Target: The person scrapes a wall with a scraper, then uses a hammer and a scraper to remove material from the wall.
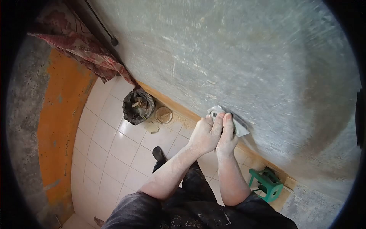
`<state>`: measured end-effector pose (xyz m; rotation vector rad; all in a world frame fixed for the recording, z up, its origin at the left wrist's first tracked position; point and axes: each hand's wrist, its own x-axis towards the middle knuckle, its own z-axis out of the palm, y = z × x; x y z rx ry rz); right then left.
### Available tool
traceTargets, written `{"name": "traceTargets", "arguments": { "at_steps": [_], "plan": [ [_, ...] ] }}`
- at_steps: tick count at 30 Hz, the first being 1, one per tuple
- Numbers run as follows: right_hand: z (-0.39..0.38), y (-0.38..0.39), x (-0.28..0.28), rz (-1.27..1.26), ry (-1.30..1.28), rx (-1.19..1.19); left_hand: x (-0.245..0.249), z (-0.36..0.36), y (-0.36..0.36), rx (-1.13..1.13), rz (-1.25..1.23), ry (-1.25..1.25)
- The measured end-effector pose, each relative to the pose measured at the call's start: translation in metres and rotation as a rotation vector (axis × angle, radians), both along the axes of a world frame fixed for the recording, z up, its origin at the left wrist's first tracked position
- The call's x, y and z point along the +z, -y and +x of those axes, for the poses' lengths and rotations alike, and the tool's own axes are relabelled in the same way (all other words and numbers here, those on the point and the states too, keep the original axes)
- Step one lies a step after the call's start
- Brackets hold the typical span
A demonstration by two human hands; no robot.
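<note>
Dusted with pale powder, my left hand [206, 135] and my right hand [226, 141] are closed together around a flat scraper [241, 129]. Its whitish plate shows past my fingers at both ends, with a round mark near the upper left corner. The handle is hidden under my hands. My thumbs lie side by side on top of the tool. The scraper is against or very close to the grey wall [244, 68], low down; exact contact cannot be made out. Pale scratches and streaks cover the wall's surface.
A bin lined with a black bag [134, 114] holds scraps by the wall base, beside a round container [164, 115]. Crumbs lie on the tiled floor [110, 141]. A green stool [268, 185] stands at right. Red patterned cloth [80, 49] hangs at upper left.
</note>
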<state>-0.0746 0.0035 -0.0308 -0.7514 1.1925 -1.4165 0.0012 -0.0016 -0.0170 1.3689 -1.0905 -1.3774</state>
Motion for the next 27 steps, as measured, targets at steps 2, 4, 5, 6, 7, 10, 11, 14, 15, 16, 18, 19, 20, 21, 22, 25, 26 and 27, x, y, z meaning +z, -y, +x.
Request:
{"name": "traceTargets", "arguments": {
  "at_steps": [2,4,5,6,7,10,11,14,15,16,18,19,20,21,22,25,26,27],
  "plan": [
    [-0.003,0.003,-0.004,-0.013,-0.029,-0.016,-0.015,-0.006,-0.004,-0.020,0.020,0.043],
    [-0.004,0.003,-0.002,-0.021,0.025,0.018,-0.004,-0.002,-0.002,-0.036,0.017,0.019],
    [-0.003,0.003,0.001,-0.021,0.041,0.038,0.001,0.000,-0.001,-0.046,0.019,0.006],
    [0.002,0.005,0.011,-0.020,0.058,0.057,0.003,0.003,0.000,-0.062,0.029,0.000],
    [0.004,0.006,0.017,-0.020,0.076,0.077,0.006,0.006,0.001,-0.078,0.039,-0.005],
    [-0.003,-0.001,0.008,0.001,-0.031,0.037,-0.004,-0.002,-0.005,-0.070,0.053,0.041],
    [-0.006,-0.003,0.005,0.010,-0.084,0.011,-0.008,-0.007,-0.005,-0.054,0.050,0.066],
    [-0.007,0.002,0.009,-0.017,-0.012,0.059,-0.004,-0.011,-0.004,0.015,0.004,0.012],
    [-0.006,0.002,0.014,-0.013,-0.002,0.071,-0.003,-0.010,-0.004,-0.015,0.026,0.009],
    [-0.006,0.003,0.017,-0.052,-0.049,0.097,-0.001,-0.006,-0.003,-0.046,0.046,0.008],
    [-0.007,0.001,0.013,-0.014,-0.031,0.089,-0.002,-0.005,-0.003,-0.081,0.081,0.033],
    [-0.009,0.001,0.011,0.000,-0.022,0.085,-0.006,-0.007,-0.005,-0.086,0.095,0.059],
    [-0.010,0.000,0.008,0.000,-0.030,0.071,-0.008,-0.009,-0.005,-0.090,0.104,0.085],
    [-0.011,-0.001,0.006,-0.002,-0.038,0.061,-0.008,-0.011,-0.004,-0.048,0.073,0.059],
    [-0.012,0.000,0.006,-0.003,-0.047,0.054,-0.008,-0.014,-0.004,-0.004,0.043,0.031],
    [-0.011,0.005,0.017,-0.109,-0.146,0.122,-0.002,-0.011,-0.003,0.010,0.012,-0.001],
    [-0.011,0.005,0.017,-0.106,-0.141,0.124,0.000,-0.008,-0.002,0.000,0.005,0.000],
    [-0.010,0.005,0.017,-0.105,-0.135,0.128,-0.002,-0.008,-0.002,-0.003,-0.022,0.005]
  ]
}}
